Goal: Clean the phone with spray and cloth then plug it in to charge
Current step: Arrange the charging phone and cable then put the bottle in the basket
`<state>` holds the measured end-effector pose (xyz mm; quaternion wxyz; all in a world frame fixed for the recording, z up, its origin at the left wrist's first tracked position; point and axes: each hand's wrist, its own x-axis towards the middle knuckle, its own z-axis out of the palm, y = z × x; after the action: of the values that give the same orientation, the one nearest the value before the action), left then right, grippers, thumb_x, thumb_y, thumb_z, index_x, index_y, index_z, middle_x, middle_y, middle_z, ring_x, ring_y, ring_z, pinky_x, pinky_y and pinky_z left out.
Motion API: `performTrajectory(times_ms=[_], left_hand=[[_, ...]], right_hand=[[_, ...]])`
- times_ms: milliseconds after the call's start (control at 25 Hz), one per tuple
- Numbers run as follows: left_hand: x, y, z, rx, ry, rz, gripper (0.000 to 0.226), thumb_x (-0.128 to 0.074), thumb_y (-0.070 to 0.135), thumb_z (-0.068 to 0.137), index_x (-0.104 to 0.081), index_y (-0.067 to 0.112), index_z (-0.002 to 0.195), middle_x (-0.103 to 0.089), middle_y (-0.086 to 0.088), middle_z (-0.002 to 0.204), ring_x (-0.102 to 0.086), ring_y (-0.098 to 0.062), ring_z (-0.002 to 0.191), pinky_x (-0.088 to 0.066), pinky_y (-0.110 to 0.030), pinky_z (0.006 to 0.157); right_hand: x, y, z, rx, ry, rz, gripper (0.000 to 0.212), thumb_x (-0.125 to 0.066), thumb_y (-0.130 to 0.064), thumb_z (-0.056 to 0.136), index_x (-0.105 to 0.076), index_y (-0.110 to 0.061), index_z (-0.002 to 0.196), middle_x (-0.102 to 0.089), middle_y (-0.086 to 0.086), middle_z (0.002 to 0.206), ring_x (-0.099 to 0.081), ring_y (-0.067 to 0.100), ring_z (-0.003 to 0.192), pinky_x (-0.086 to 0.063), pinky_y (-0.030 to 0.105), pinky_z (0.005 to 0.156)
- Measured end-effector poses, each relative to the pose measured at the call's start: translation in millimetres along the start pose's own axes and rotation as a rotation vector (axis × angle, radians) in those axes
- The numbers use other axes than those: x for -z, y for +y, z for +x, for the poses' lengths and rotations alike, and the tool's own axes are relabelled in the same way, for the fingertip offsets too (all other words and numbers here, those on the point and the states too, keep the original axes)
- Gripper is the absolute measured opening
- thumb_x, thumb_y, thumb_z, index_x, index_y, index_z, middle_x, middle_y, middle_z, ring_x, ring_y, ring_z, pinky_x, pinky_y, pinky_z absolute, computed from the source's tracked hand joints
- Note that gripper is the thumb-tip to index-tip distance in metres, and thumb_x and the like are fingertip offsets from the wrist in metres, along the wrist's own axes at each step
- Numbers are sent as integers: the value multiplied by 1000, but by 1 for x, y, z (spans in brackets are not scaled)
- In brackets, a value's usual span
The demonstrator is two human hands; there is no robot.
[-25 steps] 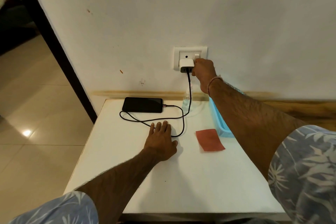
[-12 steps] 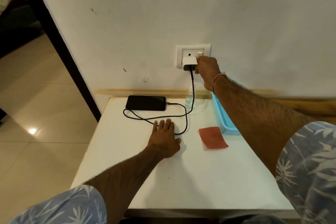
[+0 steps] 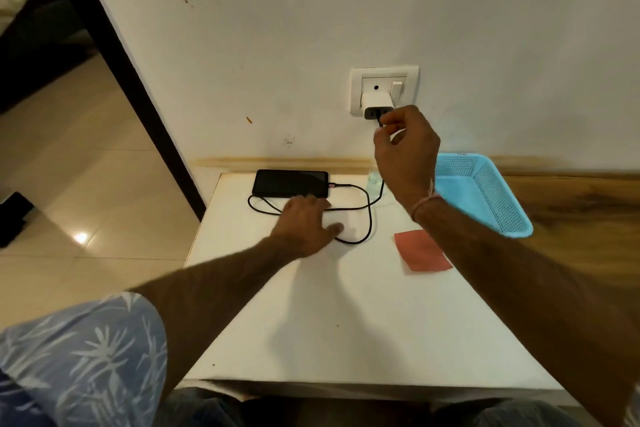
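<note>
Down from the switch (image 3: 396, 88) with the right hand (image 3: 407, 152), now just under the charger (image 3: 375, 106); forward with the left hand (image 3: 306, 224), off the bare table (image 3: 346, 322) and up towards the phone (image 3: 290, 183).

With the right: pinches the cable (image 3: 362, 218) between thumb and forefinger right at the charger's port, other fingers loosely curled. Probably seats the plug, or checks it.

With the left: lies flat and released over the cable loop, fingertips at the phone's near edge. Too blurred to tell touching from just short. Likely steadies the phone, or reaches to wake it and see charging.

Phone flat, screen up and dark, at the table's back left, cable plugged into its right end. Charger in the wall socket (image 3: 356, 90) above.

Cloth (image 3: 422, 251) flat at the right, well apart from the phone, seemingly done with. Spray (image 3: 374, 180) mostly hidden behind the right wrist, against the wall beside the basket (image 3: 485, 198).

Looks like cleaning finished and charging all but set; remains only to confirm power. Worth avoiding any tug on the cable, for fear of dragging the phone.
</note>
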<state>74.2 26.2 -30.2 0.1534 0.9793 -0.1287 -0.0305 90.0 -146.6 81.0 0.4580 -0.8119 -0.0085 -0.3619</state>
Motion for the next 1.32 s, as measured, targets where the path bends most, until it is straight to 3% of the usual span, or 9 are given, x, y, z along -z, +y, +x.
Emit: performTrajectory(times_ms=[120,240,440,600,720,880,1120,1320], left_hand=[[18,-30,18,108,15,75,52,-61,47,93,-55,18,136,-55,-11,135,-46,-32,129,-34,-43,107],[28,-58,35,178,23,120,54,-65,39,88,-52,14,134,-52,-13,134,-44,-33,128,-35,-45,105],[40,-95,65,201,-38,173,69,-77,40,79,-46,13,135,-53,-14,131,-46,-33,122,-38,-46,100],[43,-107,85,123,-166,167,88,-84,46,74,-41,17,145,-52,-10,139,-45,-32,128,-37,-46,106],[44,-110,95,96,-219,111,90,-87,43,72,-42,18,146,-55,-10,138,-48,-31,127,-42,-49,106],[45,-111,100,63,-238,66,87,-89,45,70,-47,17,142,-56,-10,134,-48,-31,126,-45,-51,104],[43,-101,103,49,-238,99,89,-89,46,68,-48,17,141,-57,-12,131,-54,-31,120,-48,-41,99],[43,-97,105,78,-240,118,85,-90,44,68,-49,18,138,-60,-10,130,-57,-29,116,-52,-41,94]], right_hand=[[-13,8,-28,50,-127,-5,7,-63,-9,80,-62,-13,85,-64,0,79,-58,11,67,-48,21,62],[-30,26,-37,-15,-282,-85,8,-61,-6,79,-65,-11,85,-65,2,79,-60,16,71,-53,29,67],[-69,56,-32,-79,-656,-355,24,-56,-3,82,-65,-5,104,-67,14,105,-61,31,101,-52,38,87],[-100,69,-23,-14,-824,-530,36,-62,-6,82,-59,0,117,-60,21,120,-54,37,113,-47,40,93],[-115,80,-21,-5,-863,-620,31,-62,-9,83,-59,1,112,-58,25,118,-55,41,110,-46,39,89],[-124,91,-16,2,-848,-681,30,-60,-8,83,-60,0,111,-57,25,117,-53,41,110,-42,40,94],[-129,95,-15,77,-821,-692,24,-63,-14,85,-64,-4,106,-63,20,112,-57,37,106,-42,38,94],[-131,92,-18,41,-764,-654,24,-66,-12,84,-66,-4,106,-65,18,111,-59,35,105,-45,38,94]])
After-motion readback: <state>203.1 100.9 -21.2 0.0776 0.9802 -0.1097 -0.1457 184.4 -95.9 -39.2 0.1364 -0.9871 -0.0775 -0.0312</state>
